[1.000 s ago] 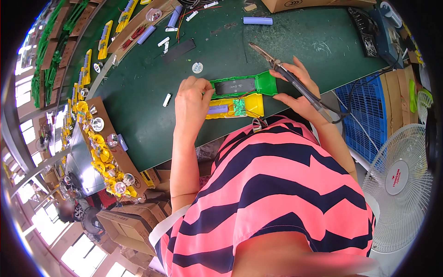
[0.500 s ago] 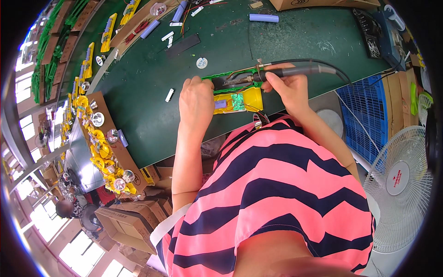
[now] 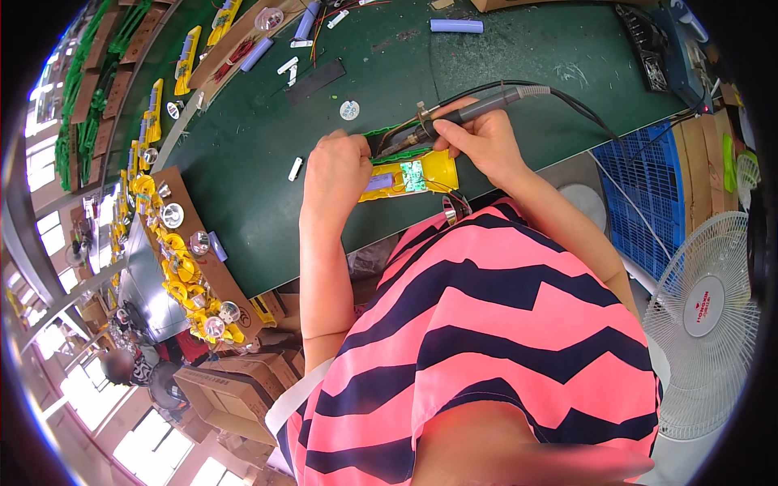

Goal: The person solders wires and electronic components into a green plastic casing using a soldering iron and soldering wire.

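Observation:
My right hand (image 3: 486,147) is closed around a black soldering iron (image 3: 493,102) with a thin metal tube clamped alongside it. The iron's tip reaches left into a green plastic casing half (image 3: 384,131), close to my left hand. My left hand (image 3: 336,168) is curled over the casing's left end, its fingertips hidden, so what it pinches cannot be made out. On the near side of the green half lies a yellow casing half (image 3: 442,170) holding a purple battery cell (image 3: 379,182) and a green circuit board (image 3: 413,176). Wires run from it to a silver reflector (image 3: 450,212) at the table edge.
A round white sticker (image 3: 349,110), a dark strip (image 3: 316,83) and a purple cell (image 3: 456,26) lie beyond on the green table (image 3: 259,194). Yellow housings with reflectors fill a cardboard tray (image 3: 231,283) at left. A blue soldering station (image 3: 685,69) stands far right; a white fan (image 3: 703,308) is near right.
The soldering iron and my right hand have shifted left and slightly up, with the tip now nearer my left hand. The whole view has shifted slightly.

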### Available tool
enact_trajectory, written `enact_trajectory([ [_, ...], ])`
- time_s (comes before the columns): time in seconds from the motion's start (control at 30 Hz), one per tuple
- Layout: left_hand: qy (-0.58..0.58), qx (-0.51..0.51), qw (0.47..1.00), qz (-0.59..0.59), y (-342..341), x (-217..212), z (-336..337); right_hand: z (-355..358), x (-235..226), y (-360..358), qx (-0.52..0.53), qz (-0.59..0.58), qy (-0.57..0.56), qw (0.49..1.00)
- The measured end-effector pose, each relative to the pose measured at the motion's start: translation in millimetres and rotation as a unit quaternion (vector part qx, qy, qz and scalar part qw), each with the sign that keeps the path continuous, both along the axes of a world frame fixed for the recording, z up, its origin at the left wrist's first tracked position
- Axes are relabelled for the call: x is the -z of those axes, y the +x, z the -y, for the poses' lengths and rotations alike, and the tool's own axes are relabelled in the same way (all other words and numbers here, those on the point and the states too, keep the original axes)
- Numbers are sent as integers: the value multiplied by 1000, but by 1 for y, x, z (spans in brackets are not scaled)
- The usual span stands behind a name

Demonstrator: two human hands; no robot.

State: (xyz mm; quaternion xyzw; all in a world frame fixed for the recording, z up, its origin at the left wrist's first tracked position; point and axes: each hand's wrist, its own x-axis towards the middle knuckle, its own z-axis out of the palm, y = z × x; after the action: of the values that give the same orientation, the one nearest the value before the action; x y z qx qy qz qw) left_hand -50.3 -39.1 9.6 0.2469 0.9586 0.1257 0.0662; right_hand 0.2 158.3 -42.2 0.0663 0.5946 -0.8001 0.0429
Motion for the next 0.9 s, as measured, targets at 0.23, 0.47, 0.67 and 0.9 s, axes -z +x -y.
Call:
enact_trajectory([
  [0.23, -5, -9, 1000, 10, 0, 0, 0, 2, -5, -4, -24, 19, 58, 998],
  [0.47, -23, -11, 1000, 12, 1, -2, -3, 3, -4, -4, -20, -1, 51, 998],
  [0.67, -36, -2, 999, 5, 1, -3, -6, 4, -1, -4, -20, -7, 55, 998],
  [0.9, -43, 11, 999, -6, 2, -4, -9, 1, 0, -2, -34, 1, 100, 994],
])
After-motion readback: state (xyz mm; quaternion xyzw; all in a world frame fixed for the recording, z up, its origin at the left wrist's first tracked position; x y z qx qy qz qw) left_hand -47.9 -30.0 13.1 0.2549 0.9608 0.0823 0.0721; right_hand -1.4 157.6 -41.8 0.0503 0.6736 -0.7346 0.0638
